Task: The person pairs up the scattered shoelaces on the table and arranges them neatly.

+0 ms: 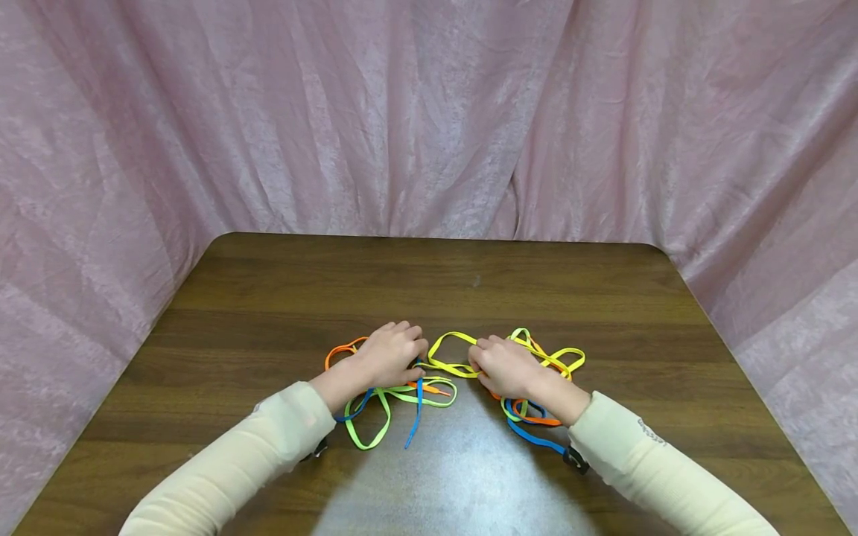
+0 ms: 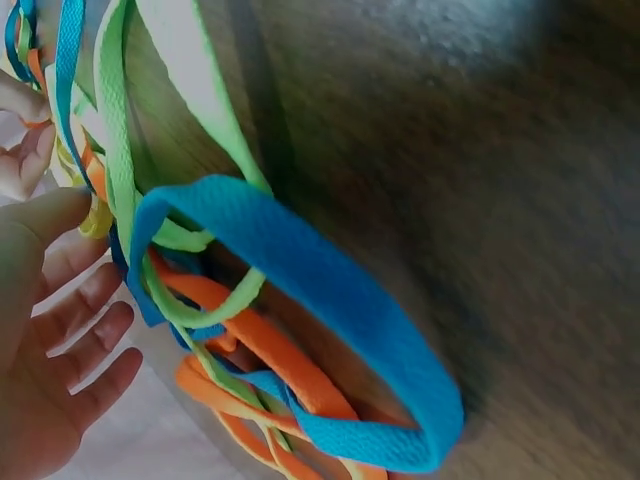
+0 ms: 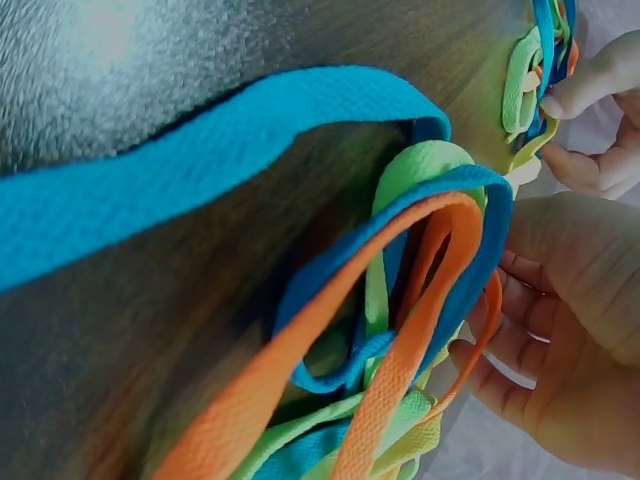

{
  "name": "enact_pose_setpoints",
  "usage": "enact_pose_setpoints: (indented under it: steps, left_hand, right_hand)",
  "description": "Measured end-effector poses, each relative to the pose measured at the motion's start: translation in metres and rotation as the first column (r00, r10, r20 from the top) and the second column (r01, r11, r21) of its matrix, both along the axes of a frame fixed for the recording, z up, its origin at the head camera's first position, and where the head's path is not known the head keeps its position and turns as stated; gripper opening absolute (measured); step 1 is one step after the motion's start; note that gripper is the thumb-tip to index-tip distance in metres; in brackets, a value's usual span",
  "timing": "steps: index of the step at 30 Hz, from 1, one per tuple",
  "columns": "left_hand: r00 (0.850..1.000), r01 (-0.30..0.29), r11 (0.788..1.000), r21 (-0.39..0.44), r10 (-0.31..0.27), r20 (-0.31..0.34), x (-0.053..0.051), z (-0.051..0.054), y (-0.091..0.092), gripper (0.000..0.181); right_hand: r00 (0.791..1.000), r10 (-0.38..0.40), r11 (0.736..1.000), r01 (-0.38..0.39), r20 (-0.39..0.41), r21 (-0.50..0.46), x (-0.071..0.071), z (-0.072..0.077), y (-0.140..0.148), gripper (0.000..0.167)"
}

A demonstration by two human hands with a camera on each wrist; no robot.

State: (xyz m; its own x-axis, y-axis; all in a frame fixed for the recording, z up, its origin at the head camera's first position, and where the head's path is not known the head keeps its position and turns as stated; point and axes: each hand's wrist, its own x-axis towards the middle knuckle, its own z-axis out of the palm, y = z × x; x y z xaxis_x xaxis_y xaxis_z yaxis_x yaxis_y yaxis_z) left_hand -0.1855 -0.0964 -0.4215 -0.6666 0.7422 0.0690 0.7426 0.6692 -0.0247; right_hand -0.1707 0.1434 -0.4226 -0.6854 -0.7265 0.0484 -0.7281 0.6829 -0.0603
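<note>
Flat shoelaces in blue, orange, green and yellow lie in two loose tangles. My left hand (image 1: 389, 356) is at the left tangle, pinching laces between thumb and index finger; a blue shoelace (image 1: 420, 406) hangs down from there. In the left wrist view its other fingers are spread, beside orange shoelace (image 2: 290, 365) loops. At the right tangle, my right hand (image 1: 507, 368) pinches laces, though its thumb tip is hidden in the right wrist view. A yellow shoelace (image 1: 444, 365) runs between the hands. Near the right palm loop a green shoelace (image 3: 430, 160) and more orange and blue.
All this lies on a dark wood-grain table (image 1: 429, 283), with a bright light patch near its front. Pink curtains (image 1: 429, 112) hang behind and to both sides. A blue lace end stretches below the right wrist toward a small black device (image 1: 575, 460).
</note>
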Motion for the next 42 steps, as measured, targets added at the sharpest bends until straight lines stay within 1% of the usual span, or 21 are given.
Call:
enact_pose_setpoints:
  steps: [4, 8, 10, 12, 15, 17, 18, 21, 23, 25, 30, 33, 36, 42]
  left_hand:
    - [1.0, 0.002, 1.0, 0.006, -0.002, 0.01, 0.0, -0.002, 0.002, 0.015]
    - [1.0, -0.006, 1.0, 0.014, 0.005, 0.019, 0.0, -0.003, 0.003, 0.015]
    - [1.0, -0.008, 1.0, 0.019, 0.008, 0.018, 0.0, -0.003, 0.004, 0.016]
    - [1.0, -0.006, 1.0, 0.027, 0.006, 0.014, 0.001, -0.003, 0.004, 0.017]
    - [1.0, -0.003, 0.999, 0.049, 0.002, 0.007, 0.002, -0.002, 0.004, 0.017]
    - [1.0, 0.002, 0.998, 0.068, -0.002, -0.008, 0.002, 0.0, 0.003, 0.016]
    - [1.0, 0.005, 0.997, 0.078, -0.004, -0.015, 0.002, 0.001, 0.003, 0.016]
    - [0.999, 0.018, 0.994, 0.106, -0.013, -0.043, 0.002, 0.006, 0.001, 0.014]
    - [0.998, 0.022, 0.992, 0.122, -0.015, -0.058, 0.002, 0.009, -0.002, 0.013]
    - [0.998, 0.023, 0.991, 0.135, -0.014, -0.065, 0.002, 0.012, -0.004, 0.012]
    - [0.997, 0.015, 0.986, 0.168, -0.003, -0.072, 0.003, 0.02, -0.013, 0.009]
    - [0.998, -0.005, 0.985, 0.174, 0.017, -0.067, 0.004, 0.024, -0.02, 0.008]
    - [0.998, -0.026, 0.983, 0.182, 0.036, -0.052, 0.004, 0.028, -0.027, 0.006]
    - [0.996, -0.082, 0.976, 0.204, 0.087, -0.016, 0.006, 0.033, -0.041, 0.006]
  right_hand:
    - [1.0, -0.011, 1.0, 0.011, 0.003, 0.003, 0.001, -0.001, -0.001, 0.017]
    - [1.0, -0.01, 1.0, 0.01, -0.023, 0.003, 0.001, -0.003, -0.001, 0.016]
    - [0.999, -0.002, 1.0, 0.002, -0.05, 0.0, 0.001, -0.004, -0.001, 0.016]
    - [0.995, 0.014, 1.0, -0.015, -0.095, -0.005, 0.001, -0.006, -0.001, 0.016]
    - [0.986, 0.034, 0.999, -0.037, -0.164, -0.015, 0.001, -0.008, -0.001, 0.018]
    - [0.982, 0.036, 0.999, -0.039, -0.184, -0.014, 0.001, -0.009, -0.001, 0.019]
    - [0.986, 0.03, 0.999, -0.033, -0.167, -0.016, 0.001, -0.009, -0.001, 0.019]
    - [0.997, -0.001, 1.0, -0.001, -0.073, -0.026, 0.001, -0.005, 0.0, 0.02]
    - [1.0, -0.02, 0.999, 0.019, -0.016, -0.044, 0.0, -0.003, 0.002, 0.019]
    - [0.999, -0.032, 0.997, 0.032, 0.009, -0.074, -0.002, 0.001, 0.004, 0.017]
    - [0.998, -0.064, 0.985, 0.066, 0.019, -0.16, -0.007, 0.012, 0.011, 0.015]
    - [0.996, -0.091, 0.976, 0.093, 0.018, -0.199, -0.01, 0.018, 0.017, 0.015]
    - [0.994, -0.109, 0.969, 0.108, 0.004, -0.22, -0.012, 0.023, 0.024, 0.015]
    - [0.991, -0.13, 0.959, 0.123, -0.01, -0.255, -0.014, 0.029, 0.037, 0.008]
